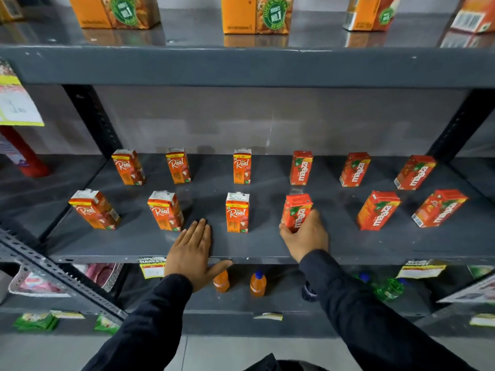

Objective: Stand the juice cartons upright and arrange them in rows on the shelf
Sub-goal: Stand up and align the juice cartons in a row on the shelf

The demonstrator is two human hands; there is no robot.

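Note:
Small juice cartons stand upright in two rows on the grey middle shelf (pixel 134 245). Orange Real cartons fill the left half, among them a front one (pixel 237 212) and a back one (pixel 242 166). Red Maaza cartons fill the right half, such as a back one (pixel 301 168) and a front one (pixel 377 210). My right hand (pixel 305 238) grips the front-row Maaza carton (pixel 297 210) from the near side. My left hand (pixel 194 250) lies flat on the shelf's front edge, fingers spread, holding nothing, between two front Real cartons.
Large orange juice cartons (pixel 255 14) stand on the upper shelf. Orange drink bottles (pixel 257 283) and green bottles (pixel 388 289) sit on the lower shelf. Price tags (pixel 152 267) hang from the shelf edge. A slanted metal bracket (pixel 53 274) crosses at the left.

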